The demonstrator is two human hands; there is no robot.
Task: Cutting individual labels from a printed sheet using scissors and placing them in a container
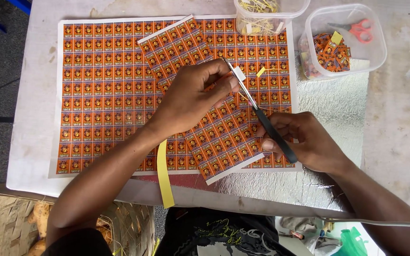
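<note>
The right hand (309,142) has its fingers curled tight around the black handles of the scissors (257,106), blades nearly together and pointing up toward the far tubs. At the blade tips the left hand (191,97) pinches a small white-backed tab (239,73) between thumb and fingertips, other fingers bent under. Both hands work over a narrow strip sheet (224,137) lying slantwise on the big sheet (100,90) of orange labels, which looks uncut. Beyond the big sheet, the right tub (373,57) holds a modest heap of cut labels and red scissors; the left tub (290,12) holds yellowish scraps. Judging by that, only a small share is cut, and most remains.
</note>
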